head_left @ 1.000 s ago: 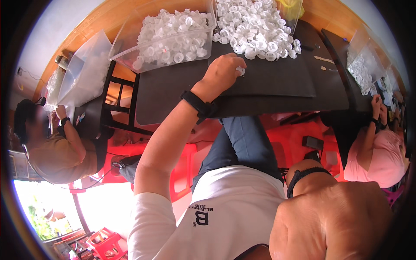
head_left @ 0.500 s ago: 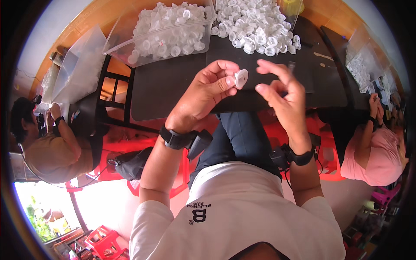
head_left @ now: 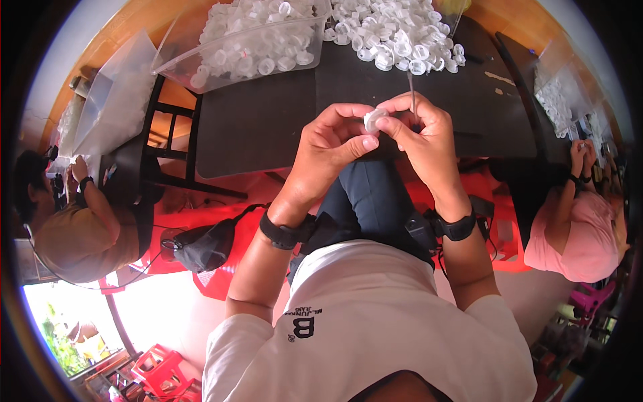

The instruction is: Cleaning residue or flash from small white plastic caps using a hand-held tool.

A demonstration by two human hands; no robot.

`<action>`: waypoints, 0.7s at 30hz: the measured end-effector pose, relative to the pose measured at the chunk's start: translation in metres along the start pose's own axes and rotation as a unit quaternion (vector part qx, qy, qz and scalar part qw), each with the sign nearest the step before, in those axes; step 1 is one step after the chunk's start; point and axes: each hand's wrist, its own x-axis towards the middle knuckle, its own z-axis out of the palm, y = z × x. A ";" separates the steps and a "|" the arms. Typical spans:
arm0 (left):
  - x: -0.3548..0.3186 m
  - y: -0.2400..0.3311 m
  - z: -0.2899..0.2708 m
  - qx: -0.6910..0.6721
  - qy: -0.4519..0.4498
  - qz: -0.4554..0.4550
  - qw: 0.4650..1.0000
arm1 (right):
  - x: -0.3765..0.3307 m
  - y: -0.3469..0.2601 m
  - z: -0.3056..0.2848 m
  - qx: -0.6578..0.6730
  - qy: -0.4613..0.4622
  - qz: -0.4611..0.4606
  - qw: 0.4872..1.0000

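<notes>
A small round white plastic piece (head_left: 373,121) is held up between my hands over the near edge of the black table (head_left: 261,134). My left hand (head_left: 331,137) is closed around its left side, index finger at the top and thumb lower down. From the other side my right hand (head_left: 423,130) pinches the piece, its thumb pressed on the face. A thin greyish stick-like tool (head_left: 412,90) rises from between the fingers of my right hand; its lower end is hidden by the hand.
At the far left of the table stands a clear plastic bin (head_left: 234,67) full of similar white pieces. Beside it lies a loose heap of them (head_left: 395,33). A person in brown (head_left: 87,234) sits at left, another in pink (head_left: 579,234) at right.
My right hand has moved left and closed onto the round piece, having been apart from it. The piece is turned, and the thin tool now stands upright.
</notes>
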 end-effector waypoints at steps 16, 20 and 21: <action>-0.001 -0.003 0.002 0.003 0.037 0.029 0.999 | -0.007 0.018 -0.005 0.250 -0.075 0.147 0.954; 0.001 -0.009 -0.008 -0.022 0.058 0.007 0.998 | -0.007 0.003 0.000 0.165 -0.075 0.126 0.975; 0.003 -0.011 -0.011 -0.040 0.077 0.009 0.996 | -0.009 0.002 0.001 0.051 -0.037 0.057 0.996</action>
